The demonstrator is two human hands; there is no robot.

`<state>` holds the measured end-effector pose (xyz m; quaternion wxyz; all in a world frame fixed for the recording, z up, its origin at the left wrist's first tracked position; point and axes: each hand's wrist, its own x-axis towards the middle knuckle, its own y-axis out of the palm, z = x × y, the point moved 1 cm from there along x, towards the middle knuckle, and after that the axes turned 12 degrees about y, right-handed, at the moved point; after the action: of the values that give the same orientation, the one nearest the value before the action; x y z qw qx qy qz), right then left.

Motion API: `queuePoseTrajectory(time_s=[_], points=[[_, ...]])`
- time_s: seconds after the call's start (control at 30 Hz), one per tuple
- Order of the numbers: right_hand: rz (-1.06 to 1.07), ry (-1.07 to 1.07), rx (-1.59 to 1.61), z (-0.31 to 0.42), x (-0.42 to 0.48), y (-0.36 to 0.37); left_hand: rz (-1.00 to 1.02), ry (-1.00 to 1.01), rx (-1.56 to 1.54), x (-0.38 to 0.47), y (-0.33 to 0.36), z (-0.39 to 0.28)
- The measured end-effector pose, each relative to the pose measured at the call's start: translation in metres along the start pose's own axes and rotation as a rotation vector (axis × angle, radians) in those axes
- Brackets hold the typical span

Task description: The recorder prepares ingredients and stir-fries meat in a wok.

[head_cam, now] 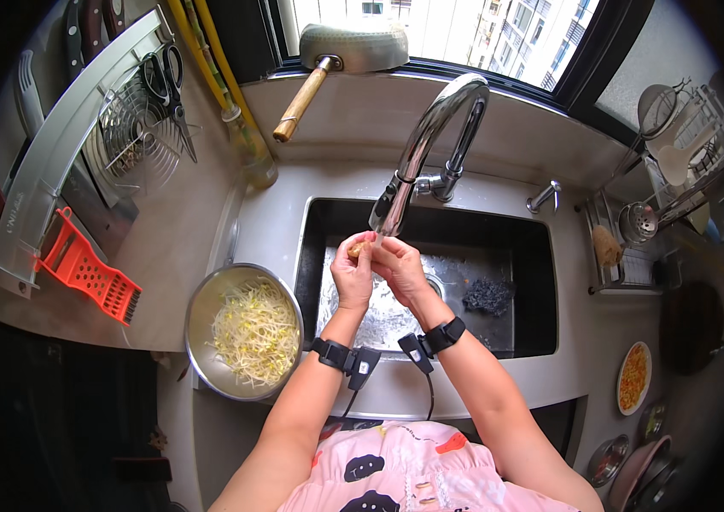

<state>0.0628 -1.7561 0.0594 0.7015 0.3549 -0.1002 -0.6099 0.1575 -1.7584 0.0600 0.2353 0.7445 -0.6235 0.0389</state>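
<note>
Over the sink, just under the spout of the chrome faucet (400,185), both hands meet with their fingertips together. My left hand (352,275) holds a small tan-brown piece of food (356,249), possibly ginger, between thumb and fingers. My right hand (405,269) presses its fingers close against the left ones at the spout. Whether it grips the piece too is hidden. A thin stream of water appears to fall at the fingers. Below lies the dark sink (532,281), wet at the bottom, with a dark mesh scrubber (489,296) on the right.
Left of the sink stands a metal bowl (199,320) of bean sprouts (253,333). A red grater (90,272) and black scissors (173,96) hang from a wall rack (67,141). A wooden-handled pan (352,48) rests on the sill. At right are a dish rack (634,272) and a plate of diced food (633,379).
</note>
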Motion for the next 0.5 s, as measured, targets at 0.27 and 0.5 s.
queuePoseTrajectory(time_s=[0.27,0.5], points=[[-0.127,-0.264,-0.272,-0.001,-0.010,0.021,-0.147,-0.211,-0.254,0.014,-0.010,0.030],[-0.226,-0.320,-0.059,-0.002,-0.007,-0.007,-0.017,-0.377,-0.440,-0.003,0.008,0.012]])
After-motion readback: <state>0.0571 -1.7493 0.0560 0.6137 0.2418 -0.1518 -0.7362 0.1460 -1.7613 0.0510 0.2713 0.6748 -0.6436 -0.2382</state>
